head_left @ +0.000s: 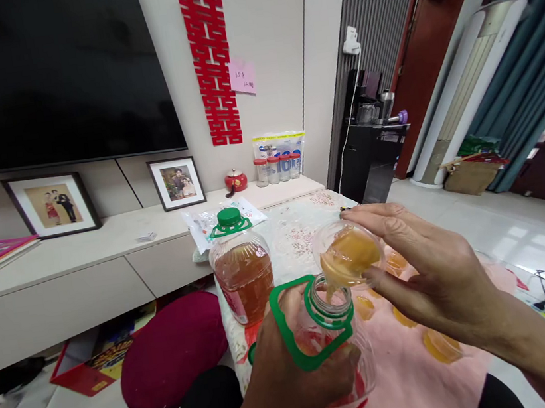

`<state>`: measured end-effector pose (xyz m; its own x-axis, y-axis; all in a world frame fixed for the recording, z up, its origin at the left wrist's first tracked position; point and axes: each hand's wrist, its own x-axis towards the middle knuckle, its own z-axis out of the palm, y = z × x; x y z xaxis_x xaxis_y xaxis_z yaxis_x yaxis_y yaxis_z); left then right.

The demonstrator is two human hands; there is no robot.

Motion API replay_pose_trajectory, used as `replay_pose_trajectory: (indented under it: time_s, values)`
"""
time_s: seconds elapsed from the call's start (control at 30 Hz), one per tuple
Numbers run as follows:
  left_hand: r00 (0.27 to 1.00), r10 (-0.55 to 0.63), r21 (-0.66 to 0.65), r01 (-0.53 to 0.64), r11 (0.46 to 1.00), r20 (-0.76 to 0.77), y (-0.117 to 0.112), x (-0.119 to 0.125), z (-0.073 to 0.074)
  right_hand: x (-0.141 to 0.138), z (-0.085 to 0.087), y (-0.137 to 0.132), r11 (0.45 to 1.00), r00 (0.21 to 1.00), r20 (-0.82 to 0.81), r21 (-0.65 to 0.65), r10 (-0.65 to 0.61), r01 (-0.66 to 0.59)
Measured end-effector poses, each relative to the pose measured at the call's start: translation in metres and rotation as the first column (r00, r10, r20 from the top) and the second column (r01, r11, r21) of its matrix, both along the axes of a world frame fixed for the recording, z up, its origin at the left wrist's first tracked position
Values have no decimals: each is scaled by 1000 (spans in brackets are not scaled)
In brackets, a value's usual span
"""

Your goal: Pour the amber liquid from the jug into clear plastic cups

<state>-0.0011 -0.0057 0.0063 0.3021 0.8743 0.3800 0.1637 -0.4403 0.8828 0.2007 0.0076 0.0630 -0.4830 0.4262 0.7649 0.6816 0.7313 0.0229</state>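
My left hand (299,368) is wrapped round the neck of a clear plastic jug (367,369) with a green handle (279,313). The jug's mouth is uncapped. Tilted over that mouth is a small clear plastic cup (320,241), gripped between the thumb and fingers of my right hand (421,265). Amber, honey-like liquid (352,254) runs from the cup's lip into the jug's opening. Behind my left hand stands a second jug (244,274), capped in green and largely full of amber liquid. Several more cups of amber liquid (442,345) sit on a pink cloth, partly hidden by my right hand.
The pink cloth (417,386) covers the near table. A maroon round stool (172,354) is at the left. Along the wall, a low cabinet (75,270) bears framed photos, a red pot (235,181) and several red-lidded jars (273,170). Plastic packets (248,210) lie behind the full jug.
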Motion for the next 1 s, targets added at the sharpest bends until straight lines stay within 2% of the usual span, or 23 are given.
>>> replay_pose_trajectory:
  time_s: [0.3, 0.5, 0.73, 0.9, 1.0]
  values:
    - [998, -59, -48, 60, 997, 10, 2, -1, 5, 0, 4, 1, 999, 999, 37, 44, 21, -23]
    - [999, -44, -45, 43, 998, -7, 2, -2, 2, 1, 4, 3, 997, 997, 75, 74, 25, -30]
    - [999, -52, -50, 52, 997, -11, 2, -1, 7, -2, 7, 2, 991, 994, 107, 136, 1, -15]
    - [996, -90, -73, 90, 993, 9, 2, -1, 7, -2, 8, 1, 985, 988, 151, 171, -17, -9]
    - [998, -60, -50, 60, 997, -1, 2, -1, 7, -1, 7, 1, 981, 981, 188, 194, -37, -1]
